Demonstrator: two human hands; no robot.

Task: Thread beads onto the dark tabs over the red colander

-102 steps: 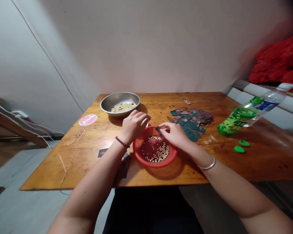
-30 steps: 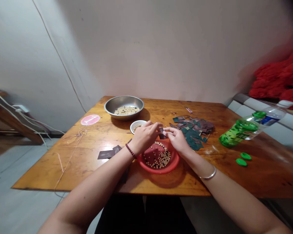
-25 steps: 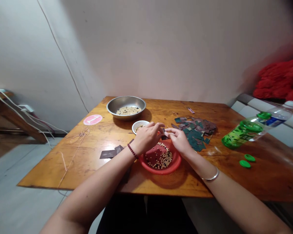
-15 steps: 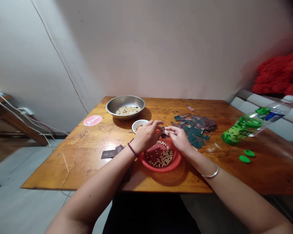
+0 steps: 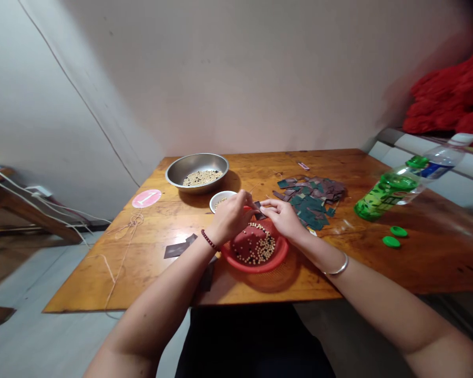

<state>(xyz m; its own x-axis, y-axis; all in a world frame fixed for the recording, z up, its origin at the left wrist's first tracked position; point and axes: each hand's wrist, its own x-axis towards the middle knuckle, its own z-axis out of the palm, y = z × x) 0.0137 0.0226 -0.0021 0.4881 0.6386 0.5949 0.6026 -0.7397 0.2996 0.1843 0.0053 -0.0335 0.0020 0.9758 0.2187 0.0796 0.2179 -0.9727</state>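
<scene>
My left hand and my right hand meet fingertip to fingertip over the far rim of a red basket that holds pale beads. Both pinch one small dark square piece between them. A thin string runs up from the pinch toward the table's back. A small white bowl with a few beads sits just behind my left hand. Right of my hands lies a pile of dark green and brown square pieces.
A steel bowl with beads stands at the back left beside a pink round tag. Loose string trails off the left edge. Dark pieces lie near my left wrist. Bottles and green caps sit right.
Since 3.4 s ago my left hand has come from above the small white bowl to join my right hand on the dark piece. Over the last second only the view shifts.
</scene>
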